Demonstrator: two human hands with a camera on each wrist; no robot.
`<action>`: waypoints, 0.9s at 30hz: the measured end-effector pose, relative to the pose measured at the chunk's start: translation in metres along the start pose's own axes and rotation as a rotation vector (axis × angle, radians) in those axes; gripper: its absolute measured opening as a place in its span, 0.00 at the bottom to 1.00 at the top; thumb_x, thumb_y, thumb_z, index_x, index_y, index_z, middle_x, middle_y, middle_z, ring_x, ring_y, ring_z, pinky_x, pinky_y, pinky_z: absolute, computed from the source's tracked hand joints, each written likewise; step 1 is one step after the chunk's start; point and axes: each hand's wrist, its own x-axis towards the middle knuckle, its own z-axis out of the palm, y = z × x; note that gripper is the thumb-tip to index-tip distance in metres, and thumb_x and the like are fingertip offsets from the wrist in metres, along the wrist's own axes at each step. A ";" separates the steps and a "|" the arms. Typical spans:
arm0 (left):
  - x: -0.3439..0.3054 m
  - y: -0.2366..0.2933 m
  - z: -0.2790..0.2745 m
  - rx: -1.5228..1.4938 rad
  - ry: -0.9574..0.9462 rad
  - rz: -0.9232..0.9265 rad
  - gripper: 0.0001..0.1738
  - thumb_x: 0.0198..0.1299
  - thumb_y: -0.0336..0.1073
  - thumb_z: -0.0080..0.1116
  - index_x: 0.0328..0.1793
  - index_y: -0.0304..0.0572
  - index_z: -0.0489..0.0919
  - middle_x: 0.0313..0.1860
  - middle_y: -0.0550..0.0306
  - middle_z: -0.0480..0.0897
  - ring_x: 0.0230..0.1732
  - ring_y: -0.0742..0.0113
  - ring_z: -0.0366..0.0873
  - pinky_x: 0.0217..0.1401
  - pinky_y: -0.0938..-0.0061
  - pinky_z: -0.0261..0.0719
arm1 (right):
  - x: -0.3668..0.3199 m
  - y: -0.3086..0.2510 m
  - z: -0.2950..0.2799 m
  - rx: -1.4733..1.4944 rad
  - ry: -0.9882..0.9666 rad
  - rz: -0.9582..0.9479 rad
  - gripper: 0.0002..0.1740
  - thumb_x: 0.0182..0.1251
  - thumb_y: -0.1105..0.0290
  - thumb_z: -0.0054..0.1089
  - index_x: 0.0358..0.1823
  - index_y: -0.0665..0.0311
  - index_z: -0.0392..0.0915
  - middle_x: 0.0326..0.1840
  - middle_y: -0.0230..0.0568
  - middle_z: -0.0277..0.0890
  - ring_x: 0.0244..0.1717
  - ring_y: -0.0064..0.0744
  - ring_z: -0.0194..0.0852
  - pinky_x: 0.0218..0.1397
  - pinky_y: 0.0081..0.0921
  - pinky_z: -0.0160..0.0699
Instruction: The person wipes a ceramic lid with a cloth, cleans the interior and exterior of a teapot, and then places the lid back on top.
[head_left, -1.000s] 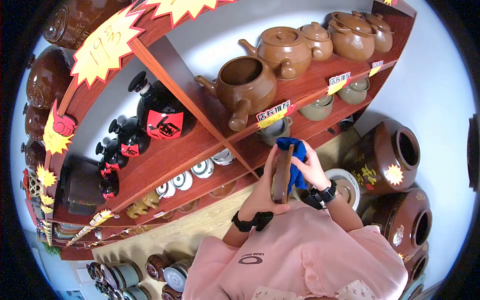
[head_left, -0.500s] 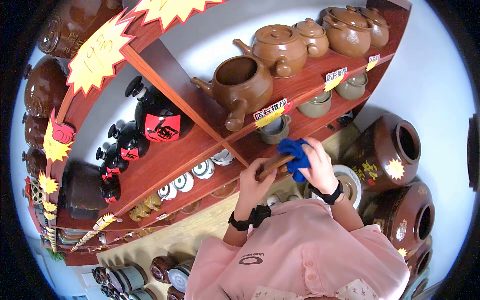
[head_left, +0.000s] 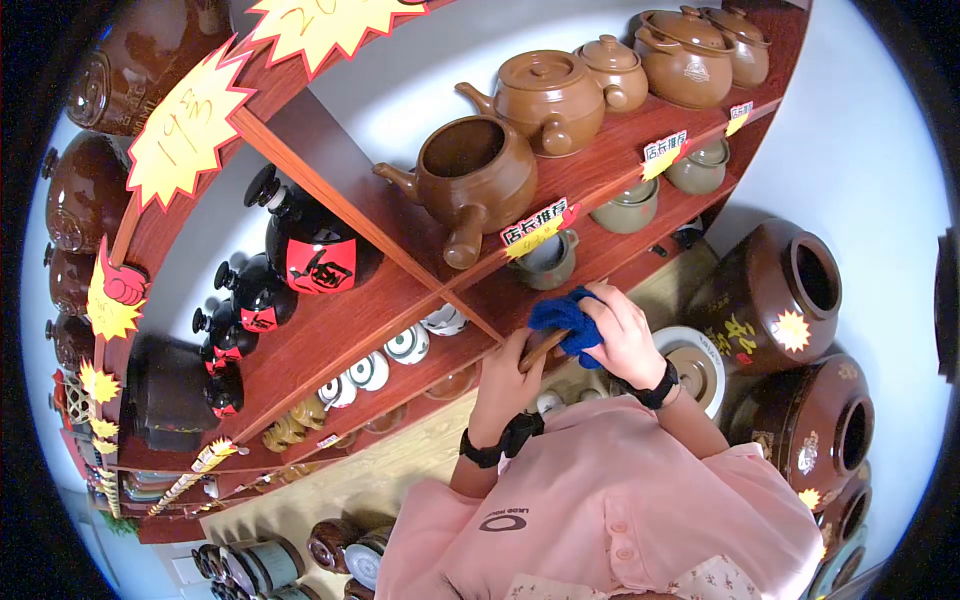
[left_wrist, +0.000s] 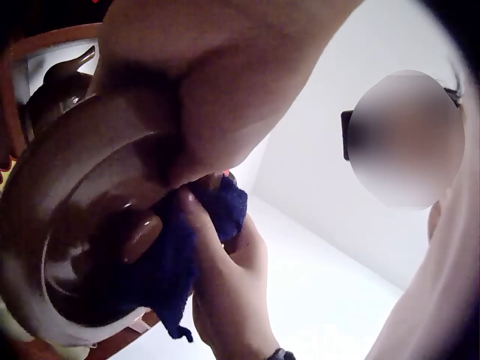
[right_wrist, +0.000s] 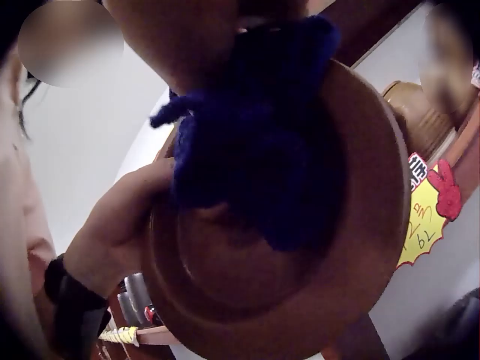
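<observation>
A round brown glazed lid [head_left: 543,349] is held in front of the chest by the left hand [head_left: 505,385], its fingers curled round the edge. The left wrist view shows a knob [left_wrist: 142,237] on the lid's face. With curled fingers the right hand [head_left: 630,335] grips a dark blue cloth [head_left: 566,322] against the lid. In the right wrist view the cloth [right_wrist: 255,150] lies bunched over the lid's face [right_wrist: 247,277], and the left hand [right_wrist: 124,217] is at the rim. An open brown pot with a side handle [head_left: 480,175] stands on the shelf beyond.
Red-brown shelves [head_left: 600,190] carry brown lidded pots [head_left: 550,100], black bottles [head_left: 315,240], small green pots [head_left: 628,207] and patterned cups [head_left: 368,371]. Star-shaped price tags [head_left: 185,125] hang from the edges. Large brown jars [head_left: 775,290] stand at the right, several more at the lower left.
The lid has turned from nearly upright to slanted, and the left hand has shifted left along it. The right hand has moved over the far end of the lid with the cloth.
</observation>
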 end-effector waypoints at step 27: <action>0.007 0.004 0.003 0.169 -0.314 0.027 0.10 0.50 0.32 0.58 0.26 0.30 0.75 0.25 0.35 0.77 0.29 0.36 0.76 0.33 0.52 0.73 | -0.013 -0.009 -0.005 -0.183 -0.286 -0.166 0.23 0.48 0.71 0.57 0.50 0.63 0.72 0.51 0.45 0.70 0.50 0.43 0.73 0.51 0.33 0.79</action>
